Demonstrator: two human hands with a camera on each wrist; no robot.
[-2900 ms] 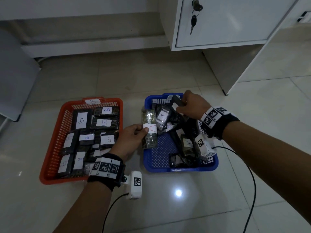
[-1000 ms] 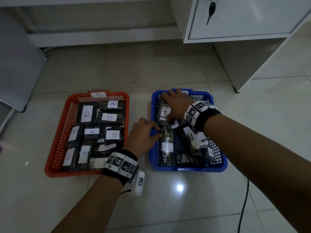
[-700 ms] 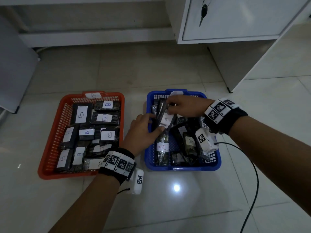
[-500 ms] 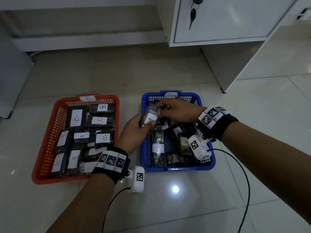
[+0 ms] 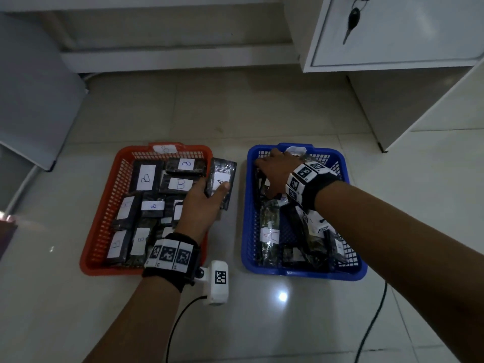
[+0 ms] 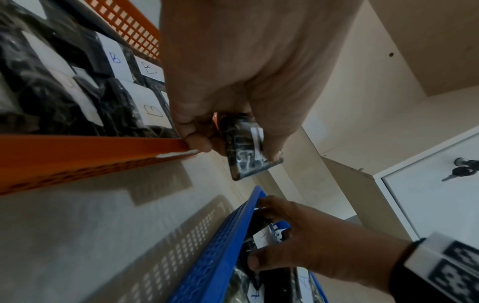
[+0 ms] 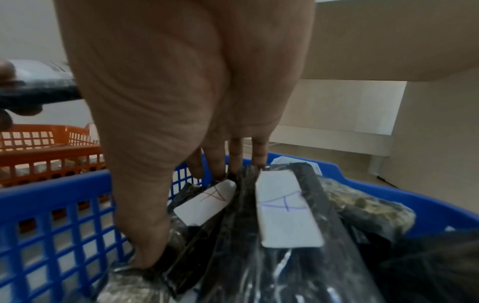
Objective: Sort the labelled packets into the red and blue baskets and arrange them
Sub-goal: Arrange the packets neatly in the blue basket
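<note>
On the tiled floor [image 5: 262, 113] two baskets sit side by side, the red basket [image 5: 104, 205] at about 9 o'clock of the head view's centre and the blue basket [image 5: 351, 268] at about 3 o'clock. Between them, above the strip of floor and just off the red basket's right rim, the left hand [image 5: 201, 205] holds a dark packet marked A [image 5: 221, 180], thumb on its white label and fingers curled behind it; the left wrist view shows the same packet [image 6: 246, 147] pinched between thumb and fingers beside the orange rim [image 6: 90, 143]. Packets labelled B [image 5: 145, 176] fill the red basket in rough rows, labels up. At the blue basket's 11 o'clock corner the right hand [image 5: 275, 171] reaches down among the A packets [image 5: 269, 234]; in the right wrist view its fingers [image 7: 235, 155] lie fairly straight against the tops of two upright packets with A labels [image 7: 285, 207] while the thumb presses the near side of the bundle, so it appears to grip them loosely. At 1 o'clock stands a white cabinet [image 5: 392, 35] with a key [image 5: 352, 19] hanging in its lock.
</note>
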